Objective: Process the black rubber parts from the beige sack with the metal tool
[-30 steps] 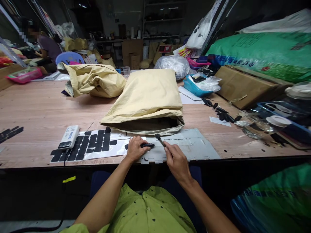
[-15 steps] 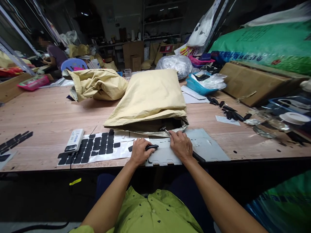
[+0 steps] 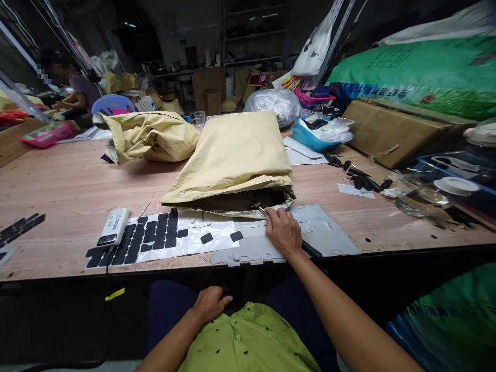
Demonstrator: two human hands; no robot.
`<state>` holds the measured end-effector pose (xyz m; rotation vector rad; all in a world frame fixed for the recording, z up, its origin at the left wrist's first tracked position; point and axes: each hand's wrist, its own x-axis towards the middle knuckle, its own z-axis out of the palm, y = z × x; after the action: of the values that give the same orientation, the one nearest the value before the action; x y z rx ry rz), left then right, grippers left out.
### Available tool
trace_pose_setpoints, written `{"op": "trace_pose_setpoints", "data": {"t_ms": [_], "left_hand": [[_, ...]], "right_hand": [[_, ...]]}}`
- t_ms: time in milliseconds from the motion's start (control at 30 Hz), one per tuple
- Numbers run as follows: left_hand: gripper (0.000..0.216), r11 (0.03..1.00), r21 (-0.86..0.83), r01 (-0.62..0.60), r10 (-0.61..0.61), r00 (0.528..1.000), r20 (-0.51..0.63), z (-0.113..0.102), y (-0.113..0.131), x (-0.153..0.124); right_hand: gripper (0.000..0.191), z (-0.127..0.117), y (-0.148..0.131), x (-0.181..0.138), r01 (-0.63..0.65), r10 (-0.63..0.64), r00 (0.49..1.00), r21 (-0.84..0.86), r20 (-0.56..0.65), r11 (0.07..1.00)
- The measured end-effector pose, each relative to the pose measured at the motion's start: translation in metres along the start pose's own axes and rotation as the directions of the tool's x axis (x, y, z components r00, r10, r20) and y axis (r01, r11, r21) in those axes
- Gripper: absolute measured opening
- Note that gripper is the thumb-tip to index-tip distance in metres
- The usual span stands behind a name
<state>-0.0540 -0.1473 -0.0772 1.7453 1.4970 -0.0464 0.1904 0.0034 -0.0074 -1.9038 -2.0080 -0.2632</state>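
Note:
My right hand (image 3: 284,230) is closed round the metal shaft of a small hammer (image 3: 312,249). Its shiny head points at the open mouth of a large cream paper sack (image 3: 240,150), and the black handle sticks out behind my palm. Beneath lies a grey board (image 3: 329,235) on the table. My left hand (image 3: 211,302) is down over my lap, fingers curled; whatever they hold is hidden. On a white backing sheet (image 3: 196,243) are several black rounded patches (image 3: 160,227), two of them apart near its right end (image 3: 236,236).
A white boxy device (image 3: 116,225) with a cable stands on the patches. A second crumpled sack (image 3: 155,137) lies behind left. Several black pieces (image 3: 360,178), a blue basket (image 3: 306,134) and a cardboard box (image 3: 399,132) are at right. Another person (image 3: 83,93) sits far left.
My left hand has left the board, moving down and back to my lap, exposing the patches on the sheet. My right hand keeps its grip on the hammer. The view has shifted slightly.

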Motion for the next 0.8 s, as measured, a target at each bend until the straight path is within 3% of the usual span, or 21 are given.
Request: {"op": "trace_pose_setpoints", "data": {"t_ms": [100,267,333,433,500,567,600,667,733,800], "left_hand": [[0.036,0.992,-0.011,0.13,-0.129,0.991,0.028,0.007,-0.01,0.011],[0.045,0.991,0.029,0.128,-0.129,0.992,0.015,0.009,-0.001,0.007],[0.041,0.999,0.033,0.031,-0.033,0.998,0.049,-0.002,0.014,-0.003],[0.025,0.949,-0.165,-0.269,0.285,0.955,0.082,-0.036,0.05,-0.014],[0.022,0.846,-0.313,-0.432,0.446,0.895,-0.031,-0.067,0.075,-0.012],[0.024,0.828,-0.271,-0.49,0.426,0.865,-0.263,-0.102,0.093,0.003],[0.025,0.86,-0.203,-0.468,0.367,0.845,-0.389,-0.119,0.097,0.014],[0.022,0.954,-0.067,-0.292,0.202,0.791,-0.578,-0.152,0.097,0.043],[0.018,0.999,-0.03,-0.031,0.003,0.752,-0.659,-0.183,0.09,0.072],[0.016,0.993,-0.049,0.105,-0.111,0.74,-0.664,-0.211,0.081,0.096]], "right_hand": [[0.031,0.002,0.001,0.0,0.007,-0.007,1.0,0.001,-0.018,1.0],[0.031,0.005,0.001,0.0,0.001,-0.001,1.0,-0.005,-0.027,1.0],[0.031,0.004,0.001,0.0,0.0,0.0,1.0,-0.011,-0.024,1.0],[0.03,0.003,0.0,-0.001,0.004,-0.004,1.0,-0.025,-0.02,1.0],[0.03,0.002,0.0,-0.001,0.006,-0.007,1.0,-0.032,-0.018,0.999],[0.03,0.002,0.0,-0.001,0.005,-0.005,1.0,-0.032,-0.019,0.999],[0.03,0.001,0.0,-0.001,0.003,-0.004,1.0,-0.03,-0.018,1.0],[0.03,0.001,0.0,-0.001,0.003,-0.003,1.0,-0.023,-0.016,1.0],[0.03,0.0,0.0,0.0,0.007,-0.008,1.0,-0.016,-0.015,1.0],[0.03,0.001,0.0,0.0,0.013,-0.014,1.0,-0.011,-0.02,1.0]]}}
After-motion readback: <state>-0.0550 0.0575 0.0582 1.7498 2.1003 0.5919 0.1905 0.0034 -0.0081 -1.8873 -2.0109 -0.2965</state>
